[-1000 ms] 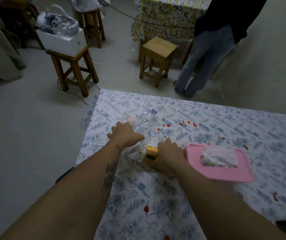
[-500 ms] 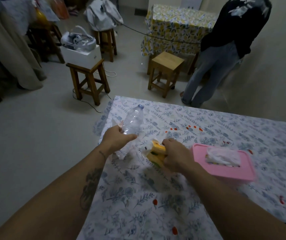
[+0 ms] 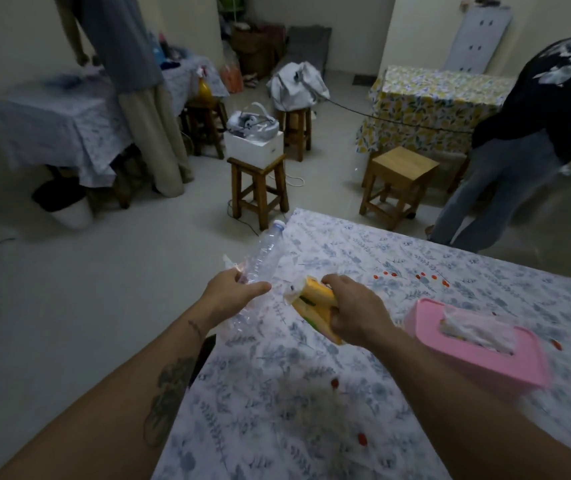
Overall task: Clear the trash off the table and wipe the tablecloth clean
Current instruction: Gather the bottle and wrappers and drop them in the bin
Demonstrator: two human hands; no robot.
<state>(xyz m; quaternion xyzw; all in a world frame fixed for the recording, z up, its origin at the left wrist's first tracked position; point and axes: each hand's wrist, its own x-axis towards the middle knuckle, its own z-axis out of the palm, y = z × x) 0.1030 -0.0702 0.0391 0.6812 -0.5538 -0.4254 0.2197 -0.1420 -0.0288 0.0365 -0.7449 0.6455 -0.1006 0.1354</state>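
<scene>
My left hand (image 3: 230, 294) grips an empty clear plastic bottle (image 3: 263, 252) together with a scrap of clear plastic wrap, held above the table's left edge, cap pointing away. My right hand (image 3: 351, 310) is closed on a yellow snack wrapper (image 3: 311, 296), lifted just above the cloth. The floral tablecloth (image 3: 398, 393) carries small red spots (image 3: 412, 275) near the far side and a few red bits (image 3: 363, 439) closer to me. A pink tissue box (image 3: 484, 348) with white tissue sticking out sits right of my right hand.
A wooden stool (image 3: 259, 188) with a white box stands beyond the table's corner, another stool (image 3: 398, 181) to its right. A person in jeans (image 3: 505, 181) bends near the far right edge. Another person stands at a covered table (image 3: 62, 129) on the left.
Both hands have lifted off the cloth with the bottle and the wrapper. My view has tilted up, showing more of the room.
</scene>
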